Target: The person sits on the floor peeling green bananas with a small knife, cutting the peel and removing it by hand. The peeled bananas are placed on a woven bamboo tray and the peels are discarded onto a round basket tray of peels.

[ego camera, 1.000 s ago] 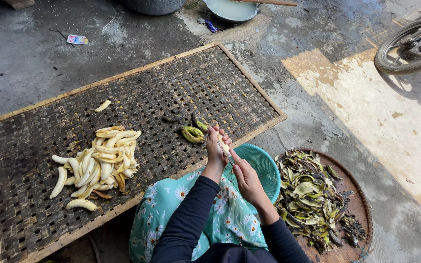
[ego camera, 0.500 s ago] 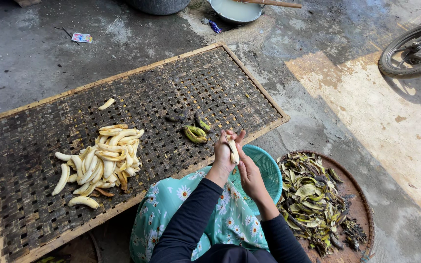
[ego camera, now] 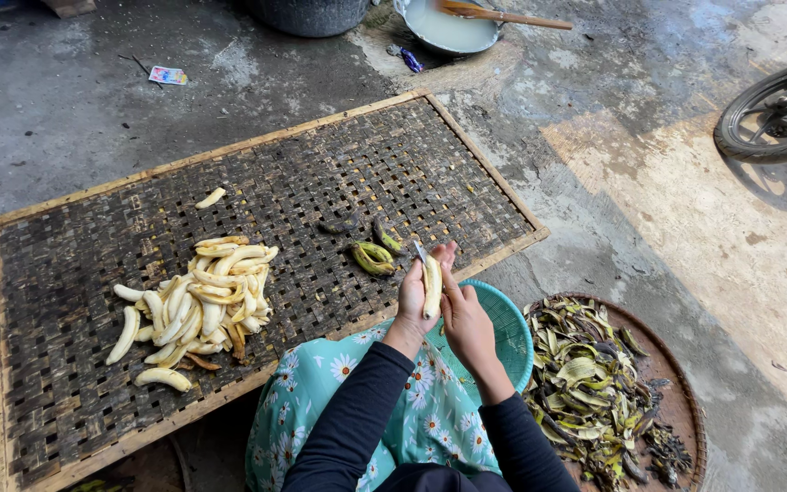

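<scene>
Left hand (ego camera: 412, 296) wrapped round a peeled banana (ego camera: 432, 285), long axis upright, tip pointing away. Right hand (ego camera: 466, 321) closed just beside it, thumb on the fruit, both over the teal basket (ego camera: 510, 328). Peeled pile (ego camera: 198, 296) way off left on the woven tray (ego camera: 321, 182).
</scene>
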